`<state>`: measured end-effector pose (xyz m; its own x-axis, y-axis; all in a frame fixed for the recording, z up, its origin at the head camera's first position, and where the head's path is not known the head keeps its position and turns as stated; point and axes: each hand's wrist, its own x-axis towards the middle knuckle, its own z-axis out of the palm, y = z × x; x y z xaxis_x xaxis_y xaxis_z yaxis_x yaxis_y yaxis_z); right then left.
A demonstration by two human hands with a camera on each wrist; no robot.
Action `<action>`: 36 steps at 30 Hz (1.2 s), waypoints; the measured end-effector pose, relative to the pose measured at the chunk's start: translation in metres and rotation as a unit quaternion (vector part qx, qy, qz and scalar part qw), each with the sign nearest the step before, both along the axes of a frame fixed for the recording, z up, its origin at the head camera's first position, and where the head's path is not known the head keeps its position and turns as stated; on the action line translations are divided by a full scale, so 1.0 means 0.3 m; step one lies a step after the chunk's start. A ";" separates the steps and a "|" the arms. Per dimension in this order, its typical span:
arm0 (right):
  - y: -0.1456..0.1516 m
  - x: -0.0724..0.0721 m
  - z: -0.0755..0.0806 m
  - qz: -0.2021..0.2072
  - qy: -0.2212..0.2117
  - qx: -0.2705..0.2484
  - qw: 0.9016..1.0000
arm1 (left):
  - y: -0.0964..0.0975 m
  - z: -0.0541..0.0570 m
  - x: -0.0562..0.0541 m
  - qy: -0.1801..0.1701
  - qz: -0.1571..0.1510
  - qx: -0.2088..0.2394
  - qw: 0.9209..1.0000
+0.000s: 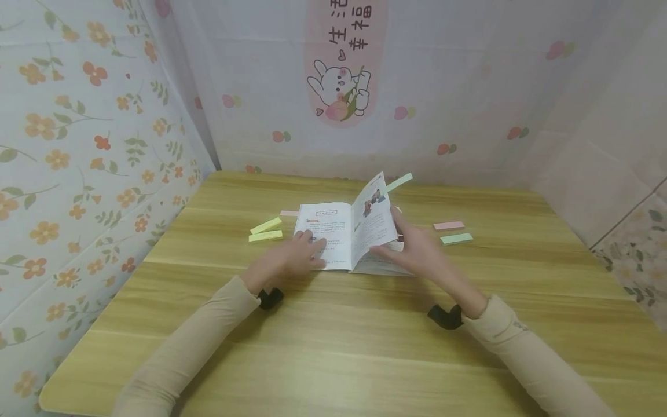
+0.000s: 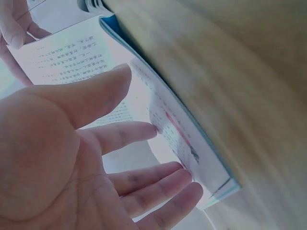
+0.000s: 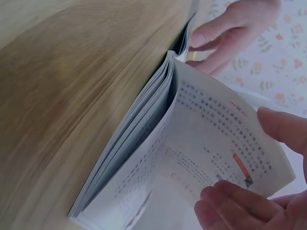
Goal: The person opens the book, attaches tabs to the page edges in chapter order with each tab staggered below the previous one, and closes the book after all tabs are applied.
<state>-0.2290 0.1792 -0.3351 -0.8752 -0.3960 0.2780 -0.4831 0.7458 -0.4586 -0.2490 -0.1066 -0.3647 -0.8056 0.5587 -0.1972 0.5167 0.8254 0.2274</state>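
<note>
Spotter: Where's the book (image 1: 325,223) from where you sit?

Me: On the table (image 1: 312,347), open between the two hands. Its fold (image 1: 351,249) runs straight away from me, left of the right fingers and right of the left ones.

Spotter: And the raised leaf (image 1: 374,226)?

Me: It hinges on the fold and stands tilted, its free edge at the right fingertips. So the right hand (image 1: 417,246) is nearer; the left hand (image 1: 299,255) is over on the other side of the fold, on the book's flat side.

Spotter: Any grip?

Me: The right thumb and fingers are well parted and relaxed, set against the leaf's free edge and near corner. (My wrist feed shows both overlapping its outer face, and I see no pinch.) The left fingers are loosely spread, with hold of nothing that I can see.

Spotter: What counts most, then?

Me: By my reckoning, that the leaf lies left of the right fingers with its hinge alongside, so I'd work it across the fold, not along it. A green tab (image 1: 400,182) juts out beyond those fingertips, at the leaf's far end; I'd mind it.
</note>
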 end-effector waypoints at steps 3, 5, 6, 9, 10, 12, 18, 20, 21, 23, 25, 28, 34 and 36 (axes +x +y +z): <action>-0.018 -0.007 -0.003 0.016 -0.034 -0.033 0.999 | 0.001 0.009 -0.009 0.000 -0.004 0.007 1.000; -0.029 -0.012 -0.006 0.029 -0.048 -0.052 0.997 | 0.002 0.016 -0.014 0.002 -0.005 0.013 1.000; -0.033 -0.014 -0.007 0.035 -0.053 -0.060 0.996 | 0.003 0.019 -0.015 0.004 -0.006 0.017 1.000; -0.049 -0.018 -0.008 0.042 -0.051 -0.062 0.996 | 0.004 0.027 -0.018 0.006 -0.006 0.031 0.999; -0.054 -0.018 -0.007 0.043 -0.051 -0.060 0.996 | 0.005 0.029 -0.019 0.010 -0.006 0.037 0.999; -0.065 -0.019 -0.003 0.042 -0.054 -0.058 0.996 | 0.006 0.031 -0.025 0.016 -0.006 0.048 0.999; -0.105 -0.031 -0.005 0.056 -0.067 -0.059 0.994 | 0.017 0.042 -0.046 0.030 -0.003 0.080 0.996; -0.117 -0.039 -0.010 0.066 -0.069 -0.061 0.994 | 0.022 0.051 -0.052 0.032 0.007 0.094 0.995; -0.123 -0.041 -0.011 0.071 -0.070 -0.062 0.993 | 0.025 0.055 -0.054 0.035 0.011 0.101 0.994; -0.134 -0.046 -0.014 0.082 -0.073 -0.066 0.992 | 0.029 0.065 -0.059 0.038 0.017 0.119 0.992; -0.143 -0.049 -0.014 0.090 -0.071 -0.066 0.991 | 0.035 0.076 -0.063 0.047 0.018 0.140 0.989; -0.154 -0.055 -0.013 0.097 -0.070 -0.066 0.991 | 0.043 0.094 -0.065 0.069 0.022 0.168 0.983; -0.168 -0.063 -0.015 0.100 -0.083 -0.054 0.990 | 0.057 0.118 -0.064 0.094 0.050 0.210 0.972; -0.171 -0.064 -0.015 0.096 -0.088 -0.049 0.990 | 0.062 0.122 -0.065 0.095 0.058 0.229 0.967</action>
